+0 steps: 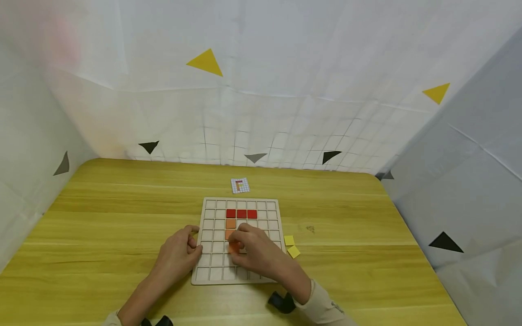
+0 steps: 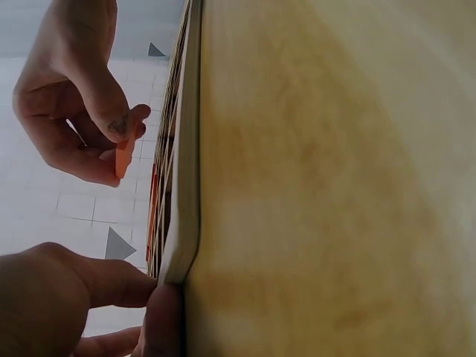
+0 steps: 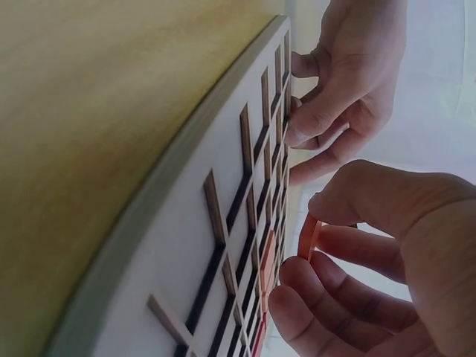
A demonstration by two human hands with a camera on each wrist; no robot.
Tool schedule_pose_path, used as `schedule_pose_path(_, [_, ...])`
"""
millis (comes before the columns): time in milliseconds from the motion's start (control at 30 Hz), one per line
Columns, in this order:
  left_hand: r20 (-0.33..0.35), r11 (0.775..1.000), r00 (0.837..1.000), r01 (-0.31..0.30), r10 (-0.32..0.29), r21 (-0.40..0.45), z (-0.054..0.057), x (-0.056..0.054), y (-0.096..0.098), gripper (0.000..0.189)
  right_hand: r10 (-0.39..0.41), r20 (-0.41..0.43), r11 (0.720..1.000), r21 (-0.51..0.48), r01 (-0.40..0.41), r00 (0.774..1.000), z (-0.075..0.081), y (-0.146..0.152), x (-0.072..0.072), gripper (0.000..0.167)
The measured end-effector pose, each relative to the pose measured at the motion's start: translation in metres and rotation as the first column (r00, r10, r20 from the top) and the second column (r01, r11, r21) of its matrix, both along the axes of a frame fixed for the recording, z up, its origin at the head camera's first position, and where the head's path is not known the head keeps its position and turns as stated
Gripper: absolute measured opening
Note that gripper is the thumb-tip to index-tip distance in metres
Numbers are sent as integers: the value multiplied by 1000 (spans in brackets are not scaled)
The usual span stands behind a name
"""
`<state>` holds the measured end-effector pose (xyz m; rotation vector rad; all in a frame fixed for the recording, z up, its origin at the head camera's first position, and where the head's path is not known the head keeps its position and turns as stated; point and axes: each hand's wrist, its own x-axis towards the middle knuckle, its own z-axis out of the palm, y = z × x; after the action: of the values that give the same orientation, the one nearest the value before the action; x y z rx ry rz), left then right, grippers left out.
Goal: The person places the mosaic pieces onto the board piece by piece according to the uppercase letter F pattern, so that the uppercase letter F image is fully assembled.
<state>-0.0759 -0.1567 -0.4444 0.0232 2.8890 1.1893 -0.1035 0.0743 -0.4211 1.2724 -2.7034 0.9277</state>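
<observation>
Grid board (image 1: pixel 216 260): one, square, pale wood, raised dividers forming square cells; flat on the bench (image 1: pixel 122 203), left edge held by the left grip (image 1: pixel 178 253).
Orange tile (image 3: pixel 308 239): one, thin, square, tilted on edge, pinched in the right grip (image 1: pixel 254 249), raised clear of the board.
Red tiles (image 1: pixel 242 213): three, side by side in the second row from the far edge.
Seated orange tiles (image 1: pixel 230 223): two, in column on the near side of the leftmost red.
Yellow tiles (image 1: pixel 293 251): two, loose, just right of the board.
</observation>
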Motion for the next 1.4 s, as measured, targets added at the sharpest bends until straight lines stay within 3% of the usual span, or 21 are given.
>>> schedule_pose_path(567, [13, 1000, 1000, 1, -1, 6, 0, -1, 0, 43, -25, -9, 998, 58, 25, 1000, -12, -10, -5, 9])
schedule_pose_path(1400, [7, 1000, 1000, 2, -2, 9, 2, 0, -1, 43, -56, -40, 991, 122, 60, 998, -10, -14, -4, 10])
